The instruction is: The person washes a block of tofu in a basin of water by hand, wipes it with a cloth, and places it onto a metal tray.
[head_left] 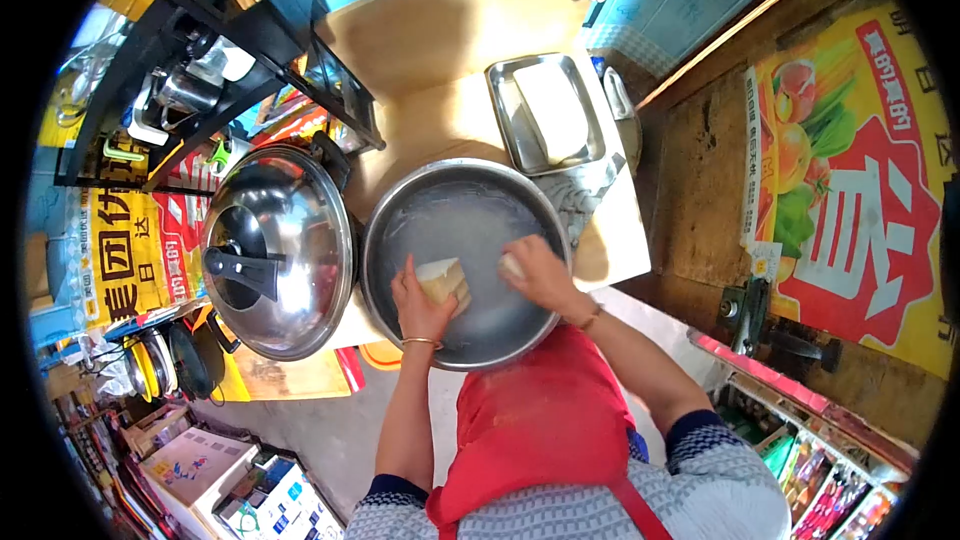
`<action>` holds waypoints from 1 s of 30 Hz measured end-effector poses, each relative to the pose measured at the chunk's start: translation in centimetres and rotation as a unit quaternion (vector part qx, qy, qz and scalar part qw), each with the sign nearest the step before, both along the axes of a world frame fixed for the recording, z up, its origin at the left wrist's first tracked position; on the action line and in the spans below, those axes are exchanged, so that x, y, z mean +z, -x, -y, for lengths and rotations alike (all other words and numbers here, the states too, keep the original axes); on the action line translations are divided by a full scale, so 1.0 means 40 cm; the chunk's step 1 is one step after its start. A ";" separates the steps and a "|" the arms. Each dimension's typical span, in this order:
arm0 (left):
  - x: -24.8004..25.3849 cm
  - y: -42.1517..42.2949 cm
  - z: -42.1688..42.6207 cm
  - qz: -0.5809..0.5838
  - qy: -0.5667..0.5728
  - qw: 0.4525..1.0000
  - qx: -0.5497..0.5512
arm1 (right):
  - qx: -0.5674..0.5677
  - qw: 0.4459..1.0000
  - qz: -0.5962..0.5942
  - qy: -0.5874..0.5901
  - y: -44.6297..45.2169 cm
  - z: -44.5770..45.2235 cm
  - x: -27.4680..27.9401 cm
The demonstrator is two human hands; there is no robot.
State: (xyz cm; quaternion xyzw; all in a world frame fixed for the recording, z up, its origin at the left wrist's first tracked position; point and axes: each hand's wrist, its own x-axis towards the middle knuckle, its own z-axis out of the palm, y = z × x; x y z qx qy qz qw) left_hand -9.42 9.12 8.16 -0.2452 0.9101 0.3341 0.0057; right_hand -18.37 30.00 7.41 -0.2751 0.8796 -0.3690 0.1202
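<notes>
My left hand (422, 312) grips a pale, squarish block (443, 282) from its left side, low inside a wide metal basin (372, 285). The block has a cream side and a whiter top; its exact kind is unclear. Over the right part of the basin, my right hand (541, 273) is closed, and a small whitish piece (511, 266) shows at its fingertips. Grey, cloudy-looking contents cover the basin's bottom. Behind the basin, a rectangular metal tray (513, 153) holds a large white block (552, 110).
A large domed steel lid (285, 285) with a black handle stands left of the basin. Beyond it rises a black rack (270, 50) with chopsticks. A grey patterned cloth (585, 195) lies below the tray. At right is a wooden panel (690, 180) with a printed poster (850, 210).
</notes>
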 end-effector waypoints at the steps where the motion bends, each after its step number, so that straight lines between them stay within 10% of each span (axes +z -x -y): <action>1: -0.006 0.003 0.005 -0.009 0.002 1.000 0.001 | 0.021 0.999 0.018 -0.029 -0.003 0.030 -0.054; 10: -0.031 -0.059 0.039 -0.023 -0.153 0.982 0.112 | 0.186 0.943 -0.185 -0.207 -0.019 0.100 -0.206; 13: -0.022 -0.064 0.037 -0.047 -0.390 0.899 0.192 | 0.047 0.978 0.069 -0.192 -0.009 0.125 -0.219; 16: -0.026 -0.066 0.036 -0.048 -0.501 0.825 0.258 | 0.220 0.955 -0.090 -0.176 -0.005 0.113 -0.232; 23: -0.058 -0.062 0.044 -0.086 -0.606 0.760 0.219 | 0.129 0.959 -0.072 -0.241 -0.025 0.127 -0.262; 26: -0.075 -0.025 0.052 -0.104 -0.721 0.663 0.173 | 0.059 0.993 0.083 -0.065 0.004 0.114 -0.297; 27: -0.078 -0.009 0.053 -0.101 -0.762 0.622 0.149 | -0.051 0.910 0.400 0.099 0.013 0.114 -0.267; 28: -0.059 0.024 0.047 -0.100 -0.762 0.623 0.146 | -0.152 0.694 0.658 0.252 0.022 0.114 -0.248; 30: -0.008 0.114 0.021 -0.126 -0.842 0.496 0.172 | -0.128 0.686 0.673 0.246 0.028 0.109 -0.217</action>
